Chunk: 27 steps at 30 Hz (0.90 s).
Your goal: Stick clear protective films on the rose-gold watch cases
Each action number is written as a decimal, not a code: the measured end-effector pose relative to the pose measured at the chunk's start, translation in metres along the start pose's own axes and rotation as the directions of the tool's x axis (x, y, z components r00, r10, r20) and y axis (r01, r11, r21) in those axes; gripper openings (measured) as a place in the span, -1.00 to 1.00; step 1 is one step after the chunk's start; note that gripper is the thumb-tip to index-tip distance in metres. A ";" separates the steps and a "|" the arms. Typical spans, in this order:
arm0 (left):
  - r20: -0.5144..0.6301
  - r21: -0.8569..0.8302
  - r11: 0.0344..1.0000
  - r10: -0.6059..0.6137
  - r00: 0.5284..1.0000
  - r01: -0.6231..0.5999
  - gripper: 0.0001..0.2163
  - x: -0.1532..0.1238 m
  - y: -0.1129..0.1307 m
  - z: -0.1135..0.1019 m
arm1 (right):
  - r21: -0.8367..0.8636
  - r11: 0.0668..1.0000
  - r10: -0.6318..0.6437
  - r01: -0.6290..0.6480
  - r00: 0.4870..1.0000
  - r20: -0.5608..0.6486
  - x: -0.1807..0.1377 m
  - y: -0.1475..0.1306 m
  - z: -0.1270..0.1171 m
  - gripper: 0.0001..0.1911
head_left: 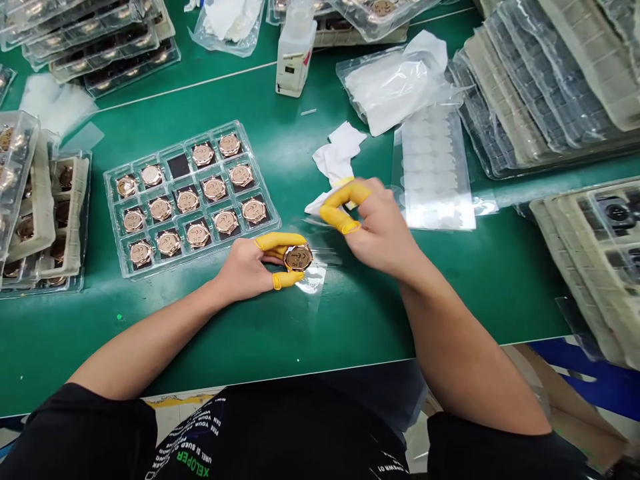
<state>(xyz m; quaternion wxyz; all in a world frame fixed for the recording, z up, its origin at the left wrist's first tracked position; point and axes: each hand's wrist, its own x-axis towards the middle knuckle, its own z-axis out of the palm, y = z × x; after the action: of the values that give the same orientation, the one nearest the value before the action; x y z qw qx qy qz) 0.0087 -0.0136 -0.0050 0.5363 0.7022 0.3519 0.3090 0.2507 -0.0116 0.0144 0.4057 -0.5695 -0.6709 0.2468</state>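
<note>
Head view: looking down on a green bench mat [480,300], both forearms reaching in from the near edge.
Held piece: rose-gold disc [299,257], possibly a watch case, dark-faced with pale markings, sitting in the left hand just past centre.
Left hand [245,270]: 2 fingers in yellow finger cots [280,241] clasp the disc by its opposite edges, a narrow hold with the face left showing. Probably an edge grip to keep fingers off the face.
Right hand [380,223]: raised just right of the disc, its 2 yellow-cotted fingers [345,195] close together, a narrow gap, and blurred. Cannot tell whether they pinch the white wipe [325,200] right at their tips.
Under the disc: clear film scrap [314,280], lying on the mat.
Cots: likely there to keep skin off the metal.
Tray: clear blister tray [170,148] just left of the left hand, 15 cells in 3 rows, 14 holding discs, 1 showing a dark pad in the far row. Its position keeps it within easy reach.
Right of hands: sheet of white pads [435,180] on clear backing.
Far: white bottle [295,57], white-filled plastic bag [390,87].
Edges: stacked trays [540,87] right, more disc trays [45,213] left.
Near: black T-shirt [280,433].
</note>
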 end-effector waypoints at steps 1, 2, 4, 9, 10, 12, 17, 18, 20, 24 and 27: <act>-0.014 -0.037 0.997 -0.070 0.997 0.070 -0.52 0.001 0.001 0.000 | 0.071 0.997 0.041 -0.034 0.994 -0.106 0.001 0.000 0.001 -0.94; -0.040 -0.069 0.989 -0.131 0.991 0.128 -0.50 0.002 0.003 0.001 | 0.157 0.985 0.096 -0.067 0.979 -0.181 0.001 -0.001 0.001 -0.94; -0.095 -0.126 0.968 -0.229 0.969 0.217 -0.46 0.004 0.004 0.003 | 0.309 0.941 0.200 -0.141 0.965 -0.169 -0.002 -0.005 0.004 -0.93; -0.104 -0.236 0.932 -0.305 0.947 0.275 -0.46 0.007 0.005 0.005 | 0.290 0.891 0.298 -0.349 0.932 0.206 -0.021 -0.023 0.017 -0.88; -0.097 -0.248 0.930 -0.302 0.948 0.271 -0.47 0.008 0.004 0.005 | 0.281 0.881 0.316 -0.382 0.915 0.252 -0.024 -0.025 0.018 -0.87; -0.085 -0.258 0.928 -0.299 0.950 0.269 -0.47 0.008 0.003 0.005 | 0.288 0.859 0.334 -0.424 0.889 0.312 -0.027 -0.029 0.021 -0.86; -0.049 -0.265 0.923 -0.302 0.952 0.280 -0.41 0.008 0.002 0.003 | 0.313 0.855 0.326 -0.415 0.897 0.298 -0.023 -0.031 0.019 -0.90; -0.041 -0.273 0.920 -0.304 0.952 0.282 -0.41 0.008 0.003 0.002 | 0.308 0.858 0.324 -0.410 0.899 0.295 -0.022 -0.031 0.019 -0.90; -0.042 -0.283 0.916 -0.308 0.950 0.285 -0.41 0.008 0.004 0.002 | 0.298 0.866 0.319 -0.402 0.902 0.290 -0.022 -0.030 0.020 -0.90; -0.056 -0.283 0.916 -0.313 0.948 0.285 -0.42 0.008 0.005 0.002 | 0.286 0.878 0.311 -0.383 0.912 0.267 -0.024 -0.028 0.023 -0.89; -0.065 -0.279 0.918 -0.310 0.949 0.281 -0.42 0.007 0.005 0.003 | 0.287 0.881 0.309 -0.376 0.917 0.251 -0.026 -0.027 0.025 -0.92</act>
<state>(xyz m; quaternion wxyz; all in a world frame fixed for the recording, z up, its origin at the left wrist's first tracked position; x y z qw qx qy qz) 0.0159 -0.0097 -0.0008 0.6464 0.5448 0.4376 0.3063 0.2151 -0.0395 0.0156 0.3760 -0.5761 -0.5453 0.4789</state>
